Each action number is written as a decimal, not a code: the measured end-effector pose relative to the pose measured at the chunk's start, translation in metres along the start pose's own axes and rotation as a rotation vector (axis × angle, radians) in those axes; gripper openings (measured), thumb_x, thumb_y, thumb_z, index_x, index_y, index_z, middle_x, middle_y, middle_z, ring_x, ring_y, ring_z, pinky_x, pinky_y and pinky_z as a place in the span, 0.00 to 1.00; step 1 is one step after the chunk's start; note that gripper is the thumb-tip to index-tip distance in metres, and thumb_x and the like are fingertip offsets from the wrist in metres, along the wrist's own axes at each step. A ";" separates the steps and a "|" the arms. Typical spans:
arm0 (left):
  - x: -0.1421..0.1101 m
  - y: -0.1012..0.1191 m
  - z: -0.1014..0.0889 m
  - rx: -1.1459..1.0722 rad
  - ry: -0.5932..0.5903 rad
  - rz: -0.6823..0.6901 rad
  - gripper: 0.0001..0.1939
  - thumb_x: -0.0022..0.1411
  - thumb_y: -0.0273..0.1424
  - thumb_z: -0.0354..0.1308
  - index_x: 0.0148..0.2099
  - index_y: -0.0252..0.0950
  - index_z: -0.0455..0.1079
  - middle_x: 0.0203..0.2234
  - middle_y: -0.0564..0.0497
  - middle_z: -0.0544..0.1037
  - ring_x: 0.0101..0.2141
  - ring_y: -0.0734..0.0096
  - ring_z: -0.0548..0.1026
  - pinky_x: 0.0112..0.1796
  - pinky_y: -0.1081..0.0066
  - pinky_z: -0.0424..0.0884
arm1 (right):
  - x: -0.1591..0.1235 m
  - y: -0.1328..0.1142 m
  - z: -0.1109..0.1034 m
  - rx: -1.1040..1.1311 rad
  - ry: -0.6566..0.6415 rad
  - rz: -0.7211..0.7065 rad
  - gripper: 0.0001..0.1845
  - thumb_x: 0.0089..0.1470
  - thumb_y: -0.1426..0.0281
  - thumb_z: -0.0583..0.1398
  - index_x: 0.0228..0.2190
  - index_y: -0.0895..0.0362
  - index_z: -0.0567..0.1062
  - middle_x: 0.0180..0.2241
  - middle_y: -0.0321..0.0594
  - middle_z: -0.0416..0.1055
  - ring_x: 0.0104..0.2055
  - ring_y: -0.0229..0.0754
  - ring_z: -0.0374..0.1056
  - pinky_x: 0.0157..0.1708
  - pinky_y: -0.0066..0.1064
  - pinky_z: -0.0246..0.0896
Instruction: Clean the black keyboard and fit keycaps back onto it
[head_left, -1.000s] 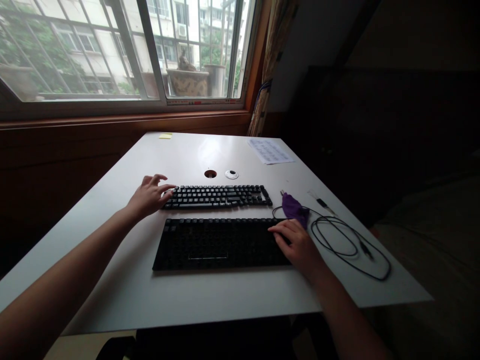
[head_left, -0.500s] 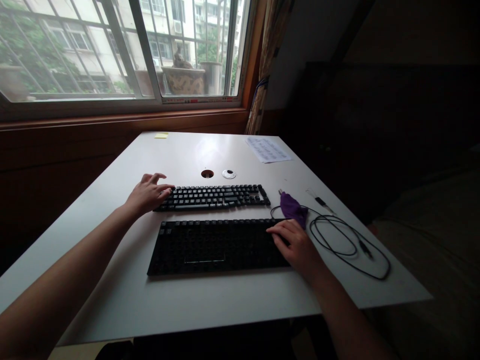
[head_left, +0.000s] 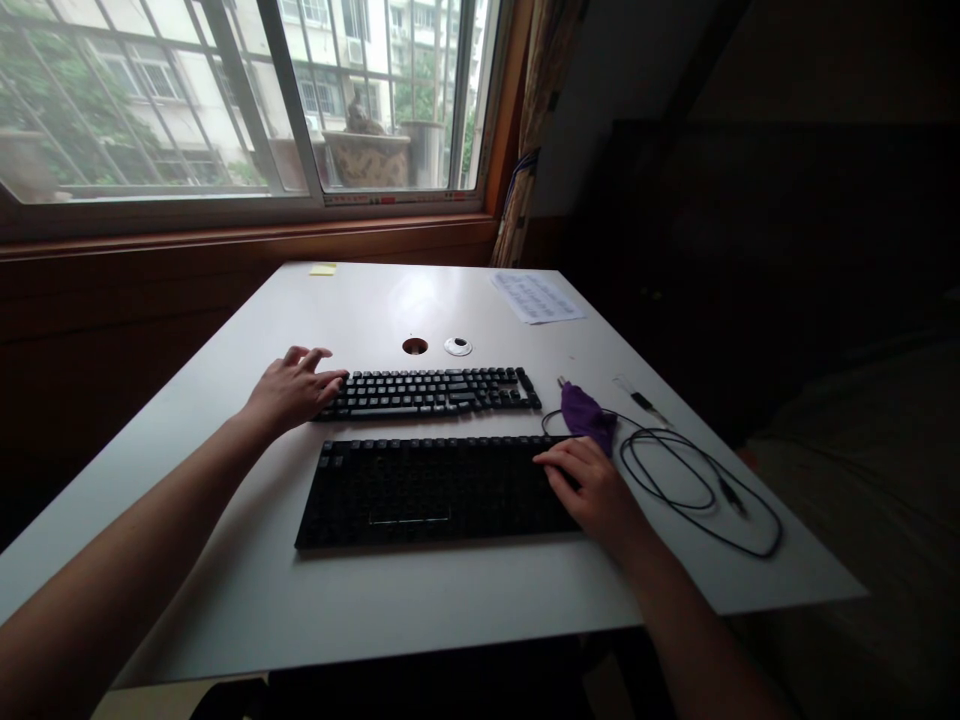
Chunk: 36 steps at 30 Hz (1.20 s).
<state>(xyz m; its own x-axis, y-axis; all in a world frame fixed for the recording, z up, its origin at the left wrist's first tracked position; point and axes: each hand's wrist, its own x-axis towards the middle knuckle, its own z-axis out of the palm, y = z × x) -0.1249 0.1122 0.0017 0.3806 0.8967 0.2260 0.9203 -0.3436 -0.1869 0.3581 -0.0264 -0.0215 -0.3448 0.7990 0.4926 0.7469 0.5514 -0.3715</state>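
My left hand (head_left: 291,388) is at the left end of the loose keycaps (head_left: 442,390), which lie in keyboard order on the white table (head_left: 420,610). Its thumb and index finger close on a keycap at that end, while the other fingers stick up. Nearer to me lies a black keyboard (head_left: 420,490). Keycaps show along its top row and at the start of the second; most of the rest is bare and dark. My right hand (head_left: 592,490) rests over its right end, fingers stretched out across it. The hand hides that corner.
Right of the keyboards are a purple cloth (head_left: 586,415), a coiled black cable (head_left: 705,500) and a small wire tool (head_left: 643,402). Farther back are a printed sheet (head_left: 536,298), a yellow note (head_left: 323,270), a cable hole (head_left: 415,346) and its round cover (head_left: 458,346).
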 end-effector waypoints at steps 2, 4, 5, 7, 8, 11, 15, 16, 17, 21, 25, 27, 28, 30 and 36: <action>0.001 -0.002 -0.001 0.004 -0.003 -0.004 0.23 0.72 0.46 0.43 0.60 0.53 0.74 0.63 0.47 0.64 0.59 0.44 0.59 0.51 0.54 0.64 | 0.000 0.000 0.000 -0.002 0.000 0.001 0.10 0.63 0.75 0.57 0.41 0.52 0.78 0.38 0.43 0.75 0.44 0.49 0.68 0.47 0.45 0.67; 0.002 -0.005 -0.001 0.008 -0.008 -0.002 0.24 0.72 0.46 0.43 0.60 0.51 0.74 0.63 0.45 0.64 0.58 0.43 0.59 0.51 0.53 0.65 | 0.001 0.000 0.000 -0.006 0.005 0.001 0.10 0.63 0.75 0.57 0.40 0.52 0.78 0.38 0.43 0.75 0.44 0.49 0.68 0.46 0.45 0.68; 0.003 -0.008 0.000 0.006 -0.006 -0.003 0.24 0.72 0.46 0.43 0.60 0.50 0.74 0.63 0.44 0.65 0.58 0.43 0.59 0.50 0.53 0.65 | 0.001 0.000 0.000 -0.008 0.008 0.000 0.10 0.63 0.75 0.57 0.40 0.52 0.78 0.38 0.43 0.75 0.44 0.49 0.68 0.46 0.45 0.68; 0.004 -0.013 0.001 -0.015 0.006 -0.013 0.25 0.71 0.46 0.43 0.59 0.50 0.75 0.62 0.44 0.66 0.58 0.42 0.60 0.50 0.52 0.65 | 0.001 0.001 0.000 -0.010 0.011 -0.005 0.11 0.63 0.75 0.57 0.41 0.52 0.78 0.38 0.42 0.76 0.44 0.49 0.68 0.46 0.45 0.68; 0.004 -0.015 0.002 -0.031 0.013 -0.022 0.24 0.71 0.46 0.44 0.58 0.51 0.76 0.62 0.45 0.66 0.58 0.42 0.60 0.50 0.51 0.65 | 0.000 0.001 0.001 -0.011 0.010 -0.006 0.11 0.63 0.75 0.57 0.41 0.52 0.79 0.38 0.42 0.76 0.44 0.49 0.68 0.46 0.46 0.68; 0.002 -0.021 0.003 -0.061 0.020 -0.047 0.23 0.70 0.47 0.45 0.56 0.51 0.77 0.61 0.46 0.67 0.58 0.42 0.61 0.50 0.51 0.66 | 0.000 0.002 0.001 -0.011 0.010 -0.005 0.11 0.63 0.75 0.57 0.41 0.52 0.79 0.38 0.43 0.76 0.44 0.49 0.69 0.46 0.46 0.68; 0.002 -0.027 0.002 -0.044 0.039 -0.066 0.22 0.71 0.45 0.47 0.53 0.48 0.79 0.59 0.45 0.69 0.57 0.44 0.64 0.49 0.52 0.69 | 0.001 0.000 0.000 -0.007 0.008 -0.002 0.11 0.63 0.76 0.57 0.41 0.52 0.78 0.38 0.42 0.75 0.44 0.49 0.68 0.46 0.45 0.68; 0.003 -0.029 0.002 -0.042 0.051 -0.073 0.22 0.71 0.45 0.46 0.54 0.47 0.79 0.59 0.44 0.69 0.56 0.44 0.64 0.48 0.52 0.69 | 0.001 0.000 0.000 -0.007 0.004 0.000 0.11 0.63 0.76 0.58 0.41 0.52 0.78 0.38 0.42 0.75 0.44 0.49 0.68 0.47 0.45 0.68; 0.004 -0.031 0.002 -0.045 0.064 -0.083 0.23 0.72 0.45 0.46 0.54 0.46 0.79 0.58 0.42 0.70 0.55 0.45 0.65 0.47 0.53 0.70 | 0.001 0.000 0.000 -0.008 0.003 0.002 0.11 0.63 0.76 0.58 0.41 0.52 0.78 0.38 0.42 0.75 0.44 0.49 0.68 0.47 0.45 0.67; 0.013 -0.041 0.008 -0.112 0.052 -0.093 0.22 0.72 0.45 0.48 0.54 0.45 0.80 0.53 0.42 0.75 0.50 0.49 0.70 0.47 0.54 0.71 | 0.000 0.002 0.001 -0.008 -0.002 0.002 0.11 0.63 0.76 0.57 0.41 0.52 0.78 0.38 0.42 0.75 0.44 0.49 0.68 0.47 0.45 0.67; 0.024 -0.049 0.015 -0.209 0.002 -0.070 0.21 0.70 0.48 0.51 0.49 0.46 0.82 0.48 0.43 0.78 0.46 0.51 0.73 0.46 0.56 0.71 | 0.000 0.002 0.001 -0.004 0.007 -0.001 0.11 0.63 0.76 0.57 0.41 0.51 0.78 0.38 0.42 0.75 0.44 0.49 0.68 0.46 0.45 0.68; 0.029 -0.050 0.019 -0.235 -0.007 -0.056 0.21 0.69 0.49 0.52 0.47 0.46 0.83 0.47 0.44 0.79 0.44 0.52 0.73 0.46 0.56 0.71 | 0.000 0.001 0.001 -0.005 0.011 -0.001 0.11 0.63 0.76 0.57 0.41 0.51 0.78 0.37 0.42 0.75 0.44 0.49 0.68 0.46 0.45 0.68; 0.031 -0.051 0.020 -0.243 -0.010 -0.050 0.21 0.69 0.49 0.52 0.45 0.45 0.83 0.47 0.44 0.80 0.44 0.53 0.74 0.47 0.57 0.70 | 0.000 0.001 0.001 -0.006 0.012 -0.001 0.11 0.63 0.75 0.57 0.41 0.51 0.78 0.37 0.42 0.75 0.44 0.49 0.68 0.46 0.45 0.68; 0.034 -0.050 0.023 -0.251 -0.015 -0.044 0.21 0.68 0.49 0.52 0.44 0.45 0.83 0.46 0.44 0.80 0.43 0.55 0.74 0.47 0.58 0.70 | 0.001 0.000 0.000 -0.007 0.011 0.001 0.11 0.63 0.75 0.57 0.41 0.51 0.78 0.38 0.42 0.75 0.44 0.49 0.68 0.46 0.45 0.68; 0.035 -0.049 0.025 -0.263 0.001 -0.067 0.22 0.67 0.50 0.53 0.41 0.43 0.82 0.45 0.44 0.81 0.43 0.54 0.75 0.43 0.60 0.71 | 0.000 0.001 0.001 -0.009 0.011 0.000 0.11 0.63 0.75 0.57 0.41 0.51 0.79 0.38 0.42 0.76 0.43 0.49 0.68 0.46 0.45 0.68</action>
<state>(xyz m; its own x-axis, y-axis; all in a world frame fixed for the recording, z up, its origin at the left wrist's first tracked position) -0.1586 0.1676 -0.0051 0.3182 0.9197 0.2301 0.9351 -0.3444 0.0831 0.3587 -0.0257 -0.0225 -0.3390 0.7962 0.5012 0.7518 0.5495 -0.3645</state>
